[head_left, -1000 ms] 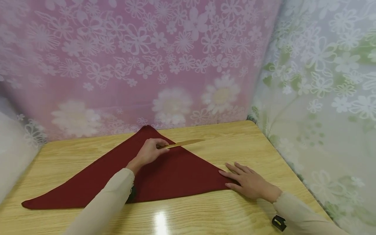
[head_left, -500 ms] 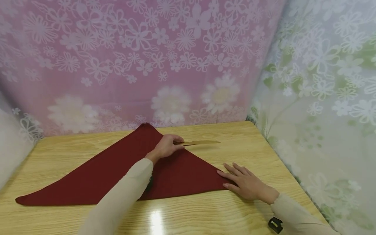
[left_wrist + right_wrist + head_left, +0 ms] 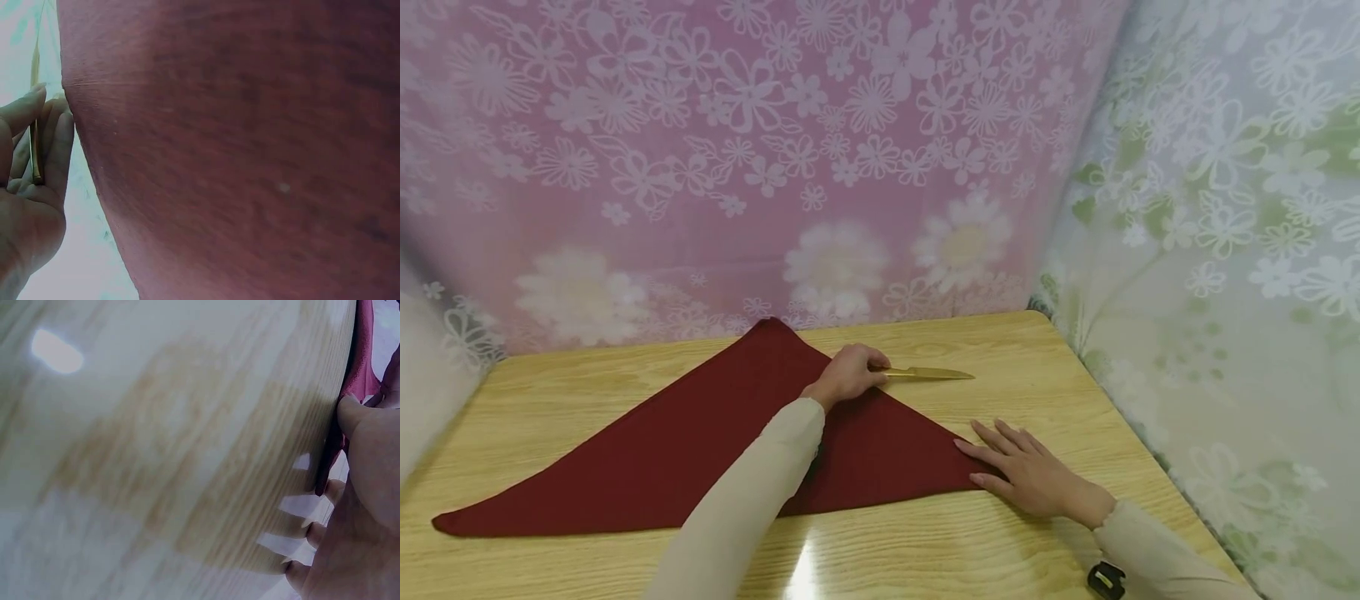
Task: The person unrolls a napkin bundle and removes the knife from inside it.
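A dark red cloth napkin, folded into a triangle, lies on the wooden table with its peak at the far edge. Over the napkin's right slope, my left hand pinches the handle of a gold table knife, whose blade points right, beyond the cloth. In the left wrist view the knife runs between thumb and fingers, beside the napkin's edge. My right hand rests with spread fingers on the napkin's right corner. The right wrist view shows its fingertips down by the table.
The wood-grain table meets a pink flowered backdrop at the back and a pale floral one on the right. A black band buckle hangs at the right sleeve.
My left hand has carried the knife rightward over the napkin, and the blade has turned from angling upward to pointing nearly level right. My right hand stays on the corner.
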Demonstrator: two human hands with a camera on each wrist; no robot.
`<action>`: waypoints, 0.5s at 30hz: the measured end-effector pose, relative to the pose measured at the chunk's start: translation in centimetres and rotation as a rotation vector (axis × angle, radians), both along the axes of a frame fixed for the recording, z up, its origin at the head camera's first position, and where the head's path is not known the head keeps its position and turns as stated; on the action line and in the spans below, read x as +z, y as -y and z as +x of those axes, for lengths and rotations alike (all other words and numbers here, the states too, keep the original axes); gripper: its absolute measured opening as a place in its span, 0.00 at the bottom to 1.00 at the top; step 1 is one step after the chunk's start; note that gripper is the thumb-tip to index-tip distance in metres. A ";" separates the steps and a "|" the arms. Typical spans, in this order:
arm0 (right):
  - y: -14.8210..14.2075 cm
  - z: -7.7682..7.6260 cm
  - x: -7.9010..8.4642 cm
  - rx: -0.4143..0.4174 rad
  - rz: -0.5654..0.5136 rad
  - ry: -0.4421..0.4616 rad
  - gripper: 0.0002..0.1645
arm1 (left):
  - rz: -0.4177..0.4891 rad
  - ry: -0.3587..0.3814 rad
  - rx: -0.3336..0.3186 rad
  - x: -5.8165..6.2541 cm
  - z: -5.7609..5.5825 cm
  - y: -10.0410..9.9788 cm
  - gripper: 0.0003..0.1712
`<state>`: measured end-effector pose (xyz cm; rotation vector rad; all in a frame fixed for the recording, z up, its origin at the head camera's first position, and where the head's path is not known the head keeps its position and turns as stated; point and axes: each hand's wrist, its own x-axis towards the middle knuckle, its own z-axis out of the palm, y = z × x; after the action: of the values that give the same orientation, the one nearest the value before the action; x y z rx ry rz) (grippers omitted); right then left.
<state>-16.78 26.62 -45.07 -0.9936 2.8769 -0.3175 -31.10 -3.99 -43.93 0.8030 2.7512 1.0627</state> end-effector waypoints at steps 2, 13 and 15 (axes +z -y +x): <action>0.0 0.1 0.1 -0.004 0.005 0.006 0.30 | 0.000 0.014 0.017 0.0 -0.2 -0.3 0.15; 0.0 0.0 -0.1 0.002 -0.024 0.013 0.29 | 0.018 0.029 0.058 0.0 -0.6 -1.8 0.14; 0.0 0.1 -0.2 -0.001 -0.021 0.014 0.29 | 0.013 0.034 0.061 -0.2 -0.6 -2.1 0.13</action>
<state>-16.70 26.60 -45.22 -0.9897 2.8672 -0.3540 -31.70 -1.87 -44.12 0.7001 2.7593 1.0961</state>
